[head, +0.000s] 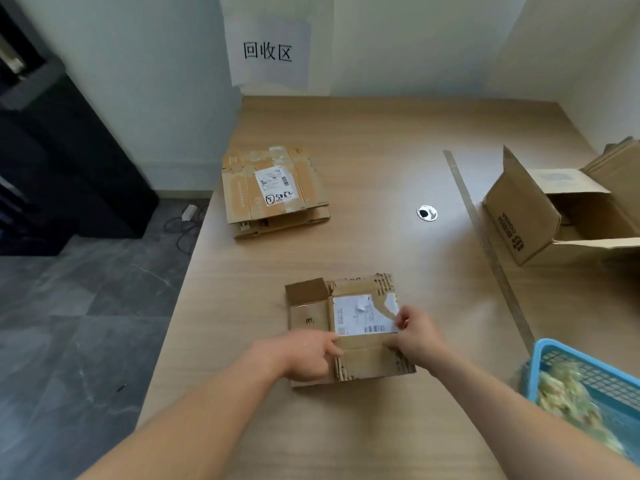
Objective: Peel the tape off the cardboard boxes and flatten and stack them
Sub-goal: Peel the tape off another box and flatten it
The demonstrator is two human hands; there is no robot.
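Left hand (311, 355) holds the box (360, 362) down at its near-left corner, fingers bent onto the cardboard. Right hand (419, 337) pinches at the right edge of the label (360, 317), likely a tape (398, 317) end; too blurred to be sure. The box lies flat on the table (346, 133) under both hands, so flattening looks done and peeling is in hand; it is not yet stacked.

Right of the right hand, a blue basket (588, 372) holds crumpled yellowish scraps (561, 386), probably peeled tape. Beyond it runs a long ruler (485, 244), and further right 1 open box (540, 220) stands unflattened, so work is left. Far ahead-left of the left hand sits the stack (273, 192) of flat boxes, count unclear. A grommet (426, 213) lies ahead of the right hand.

The table is light wood. A paper sign (268, 51) hangs on the pale wall; grey floor (69, 323) and a dark cabinet (52, 150) are to the left.
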